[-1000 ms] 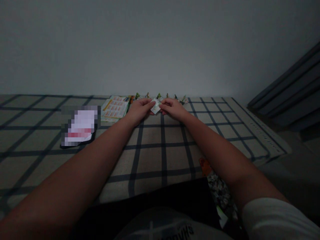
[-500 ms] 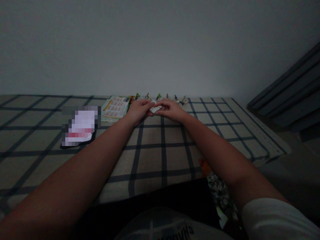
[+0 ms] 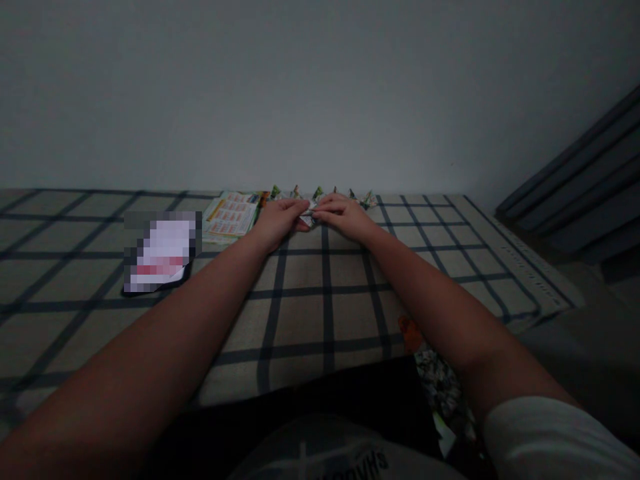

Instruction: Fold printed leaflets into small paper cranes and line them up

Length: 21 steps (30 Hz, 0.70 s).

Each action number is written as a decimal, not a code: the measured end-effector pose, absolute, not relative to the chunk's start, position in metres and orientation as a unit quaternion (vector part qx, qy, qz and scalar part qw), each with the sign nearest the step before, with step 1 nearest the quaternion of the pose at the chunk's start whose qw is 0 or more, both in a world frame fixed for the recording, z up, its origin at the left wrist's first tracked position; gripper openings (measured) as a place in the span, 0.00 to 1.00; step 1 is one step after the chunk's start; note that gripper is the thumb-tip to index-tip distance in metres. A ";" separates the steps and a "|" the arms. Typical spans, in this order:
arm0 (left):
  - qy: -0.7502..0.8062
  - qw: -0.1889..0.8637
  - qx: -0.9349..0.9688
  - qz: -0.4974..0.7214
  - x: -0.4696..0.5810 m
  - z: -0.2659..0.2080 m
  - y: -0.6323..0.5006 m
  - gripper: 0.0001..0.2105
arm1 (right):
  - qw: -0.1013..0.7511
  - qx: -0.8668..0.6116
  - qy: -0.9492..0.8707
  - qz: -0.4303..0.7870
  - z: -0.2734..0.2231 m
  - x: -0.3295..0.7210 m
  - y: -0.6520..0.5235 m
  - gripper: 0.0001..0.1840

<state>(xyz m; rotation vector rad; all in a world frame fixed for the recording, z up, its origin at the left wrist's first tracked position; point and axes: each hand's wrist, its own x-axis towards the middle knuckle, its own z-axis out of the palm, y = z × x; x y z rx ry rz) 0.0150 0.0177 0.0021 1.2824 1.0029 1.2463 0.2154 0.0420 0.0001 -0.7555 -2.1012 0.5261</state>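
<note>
A small folded piece of printed paper [image 3: 309,217] is pinched between my two hands, above the far part of the checked cloth. My left hand [image 3: 280,221] grips its left side, thumb on top. My right hand [image 3: 343,215] has its thumb and fingers closed on the right side. Fingers cover much of the paper, so its exact shape is hard to make out. Just behind my hands, several small folded paper pieces [image 3: 369,199] with pointed tips stand in a row along the wall.
Left of my hands lies a stack of printed sheets [image 3: 231,215]. Nearer sits a phone-like object [image 3: 165,253], its face blurred out. By my right forearm are an orange item [image 3: 411,335] and a heap of patterned pieces [image 3: 440,380]. Dark grey folds [image 3: 580,180] hang at the right.
My right fingers have closed in over the paper and shifted slightly left, and the paper looks smaller and more folded. My left hand has barely moved.
</note>
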 end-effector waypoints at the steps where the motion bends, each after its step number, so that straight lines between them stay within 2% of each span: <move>1: 0.411 0.525 0.530 0.525 0.015 0.002 0.017 0.13 | 0.424 -0.299 -0.828 0.215 0.000 0.215 0.042 0.09; 3: 0.394 0.536 0.520 0.535 0.016 0.004 0.016 0.14 | 0.449 -0.299 -0.807 0.238 0.000 0.215 0.042 0.13; 8: 0.384 0.511 0.548 0.539 0.016 0.007 0.010 0.26 | 0.475 -0.337 -0.749 0.315 0.001 0.216 0.042 0.22; 14: 0.395 0.468 0.571 0.547 0.015 0.003 0.010 0.22 | 0.480 -0.372 -0.720 0.338 0.003 0.215 0.041 0.23; 21: 0.390 0.473 0.584 0.533 0.015 0.002 0.010 0.25 | 0.480 -0.383 -0.715 0.333 0.002 0.215 0.042 0.24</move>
